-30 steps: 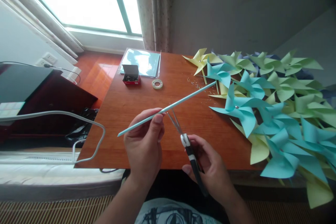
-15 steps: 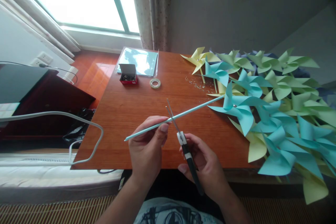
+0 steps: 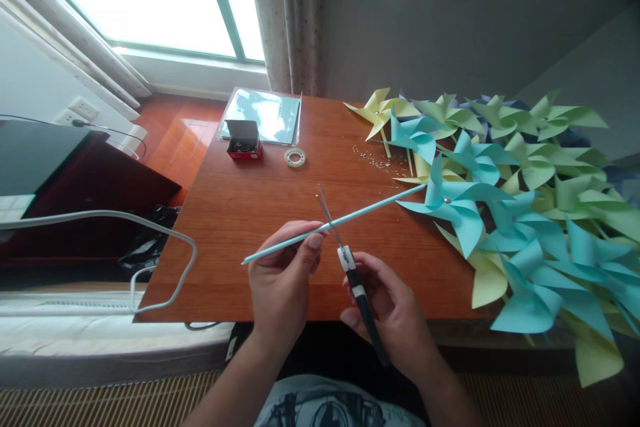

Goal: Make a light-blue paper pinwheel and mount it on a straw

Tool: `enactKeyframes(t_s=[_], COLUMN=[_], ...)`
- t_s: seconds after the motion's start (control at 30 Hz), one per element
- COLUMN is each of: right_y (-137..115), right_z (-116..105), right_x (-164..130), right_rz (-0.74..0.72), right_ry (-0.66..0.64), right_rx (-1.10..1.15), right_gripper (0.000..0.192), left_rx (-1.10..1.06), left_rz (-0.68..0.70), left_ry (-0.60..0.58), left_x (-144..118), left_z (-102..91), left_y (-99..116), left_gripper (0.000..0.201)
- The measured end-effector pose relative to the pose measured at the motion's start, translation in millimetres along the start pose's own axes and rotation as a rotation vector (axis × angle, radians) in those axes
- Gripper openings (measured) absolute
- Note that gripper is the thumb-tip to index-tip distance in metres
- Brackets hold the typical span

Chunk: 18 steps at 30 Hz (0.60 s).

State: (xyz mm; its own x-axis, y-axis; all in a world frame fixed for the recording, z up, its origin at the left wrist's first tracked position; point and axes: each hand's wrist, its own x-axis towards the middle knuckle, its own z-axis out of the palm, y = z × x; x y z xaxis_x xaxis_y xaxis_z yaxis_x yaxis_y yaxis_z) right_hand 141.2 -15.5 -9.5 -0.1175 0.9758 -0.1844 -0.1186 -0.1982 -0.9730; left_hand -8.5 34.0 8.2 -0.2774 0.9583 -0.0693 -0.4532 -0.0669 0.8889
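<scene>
A small red box [image 3: 243,141] and a white tape ring [image 3: 295,157] sit near the far left corner of the brown wooden table [image 3: 240,213], out of the way. Over the near edge, the left hand [image 3: 281,280] pinches a long thin light-blue stick [image 3: 350,217], fingers [image 3: 314,241] tight on it, keeping it level above the table. The right hand [image 3: 395,310] grips black-handled scissors [image 3: 353,273], whose open blades straddle the stick just beside the left hand. Along the right edge lies a pile of blue, green and yellow paper pinwheels [image 3: 520,213], and the stick's far end points at it.
</scene>
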Motion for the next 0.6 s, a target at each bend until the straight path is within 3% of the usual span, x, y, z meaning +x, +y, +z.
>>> enactKeyframes(t_s=[0.3,0.43,0.5,0.53,0.6], right_y=[-2.1,-5.8,-6.9,-7.3,-7.9], right_z=[-1.2,-2.0,-3.7,-4.7,-6.6], right_x=[2.7,4.9,5.5,5.6,5.4], right_rz=[0.038,0.045,0.046,0.049,0.057], right_ry=[0.064,0.079,0.090,0.099,0.115], right_rx=[-0.074,-0.098,-0.111,-0.119,-0.141], right_gripper=[0.050,0.048,0.047,0.047,0.048], left_rx=[0.005,0.127,0.392,0.574,0.824], left_rz=[-0.135,-0.151,0.011,0.153,0.513], left_ry=[0.009,-0.111,-0.240,-0.325,-0.381], left_x=[2.8,0.5,-4.0,-6.5,-10.4], left_z=[2.2,-1.2,-6.5,-9.9,-16.6], left_y=[-0.2,4.5,13.3,19.3,33.0], left_gripper=[0.016,0.014,0.012,0.010,0.014])
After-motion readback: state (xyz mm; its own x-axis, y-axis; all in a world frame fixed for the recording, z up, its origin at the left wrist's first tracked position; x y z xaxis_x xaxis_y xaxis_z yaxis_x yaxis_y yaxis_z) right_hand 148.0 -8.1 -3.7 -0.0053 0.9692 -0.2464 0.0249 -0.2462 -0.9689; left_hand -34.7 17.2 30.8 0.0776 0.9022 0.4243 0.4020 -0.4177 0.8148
